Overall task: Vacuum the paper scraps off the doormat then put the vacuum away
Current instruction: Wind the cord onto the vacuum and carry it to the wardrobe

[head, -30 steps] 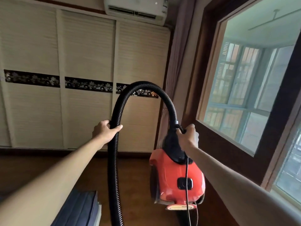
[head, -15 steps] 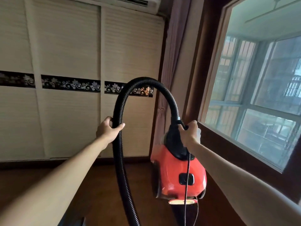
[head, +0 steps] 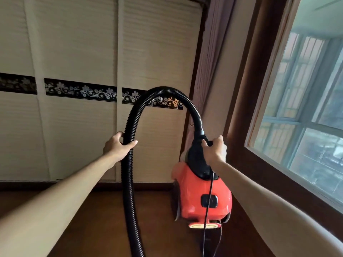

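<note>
A red canister vacuum (head: 193, 197) with a black top hangs in the air at centre right. My right hand (head: 214, 151) grips its black carry handle. A black ribbed hose (head: 130, 173) arches up from the vacuum's top and falls down past the bottom edge of the view. My left hand (head: 118, 146) grips the hose on its left, descending side. A thin black power cord (head: 208, 210) dangles down over the red body. The hose's nozzle end, the doormat and the paper scraps are out of view.
Cream sliding wardrobe doors (head: 78, 52) with a black floral band fill the wall ahead. A curtain (head: 209, 62) hangs in the corner. A large dark-framed window (head: 306, 108) runs along the right. Dark wooden floor (head: 92, 219) lies below.
The view has moved closer to the wardrobe corner and turned slightly right. The air conditioner and the dark object at lower left have left the view. Both hands keep their grips.
</note>
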### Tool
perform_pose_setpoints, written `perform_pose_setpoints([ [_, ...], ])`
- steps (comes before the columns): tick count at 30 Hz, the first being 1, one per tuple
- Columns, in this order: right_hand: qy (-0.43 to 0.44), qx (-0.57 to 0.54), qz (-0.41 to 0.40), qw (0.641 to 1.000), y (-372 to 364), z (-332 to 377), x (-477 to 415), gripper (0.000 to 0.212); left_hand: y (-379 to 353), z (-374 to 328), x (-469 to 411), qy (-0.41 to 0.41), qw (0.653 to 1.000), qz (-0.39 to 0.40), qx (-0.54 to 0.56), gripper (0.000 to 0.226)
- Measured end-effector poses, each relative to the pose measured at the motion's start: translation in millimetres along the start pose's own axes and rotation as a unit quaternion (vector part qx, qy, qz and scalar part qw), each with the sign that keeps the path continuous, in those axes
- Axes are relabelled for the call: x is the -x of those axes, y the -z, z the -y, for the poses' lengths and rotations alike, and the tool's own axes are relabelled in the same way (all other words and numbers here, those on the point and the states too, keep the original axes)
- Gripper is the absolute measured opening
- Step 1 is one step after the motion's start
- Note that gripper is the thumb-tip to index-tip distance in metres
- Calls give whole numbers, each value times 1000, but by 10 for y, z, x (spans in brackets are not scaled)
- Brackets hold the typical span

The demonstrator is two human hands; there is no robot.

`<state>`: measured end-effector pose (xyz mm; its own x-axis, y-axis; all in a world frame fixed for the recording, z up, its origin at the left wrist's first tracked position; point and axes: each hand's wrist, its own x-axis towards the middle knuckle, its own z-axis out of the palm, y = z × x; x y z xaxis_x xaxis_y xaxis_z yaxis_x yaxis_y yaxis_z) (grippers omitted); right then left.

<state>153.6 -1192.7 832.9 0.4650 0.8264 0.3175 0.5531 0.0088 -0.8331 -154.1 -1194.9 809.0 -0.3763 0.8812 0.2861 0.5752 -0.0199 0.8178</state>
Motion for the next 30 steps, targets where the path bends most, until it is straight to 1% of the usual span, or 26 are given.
perform_pose_setpoints([
  [4,-9,-1,24,1000,-407,69,-640,39,-325,-16,-579,12,1000,7,-7,42],
  [7,4,-2,34,999,-727,133,-1088,41,-513,-10,-1023,16,1000,-2,-3,42],
  [13,29,-12,32,999,-1362,200,-1711,45,-773,245,-1765,25,1000,-1,18,38],
  [18,25,-18,24,999,-1941,265,-2240,41,-1012,381,-2409,13,1000,-26,-4,34],
  [21,23,-9,19,1000,-2361,273,-2532,36,-1183,560,-2851,9,1000,-28,-9,34],
  [30,-9,-2,4,1000,-3746,378,-3492,34,-1512,1120,-4731,0,999,38,13,39],
])
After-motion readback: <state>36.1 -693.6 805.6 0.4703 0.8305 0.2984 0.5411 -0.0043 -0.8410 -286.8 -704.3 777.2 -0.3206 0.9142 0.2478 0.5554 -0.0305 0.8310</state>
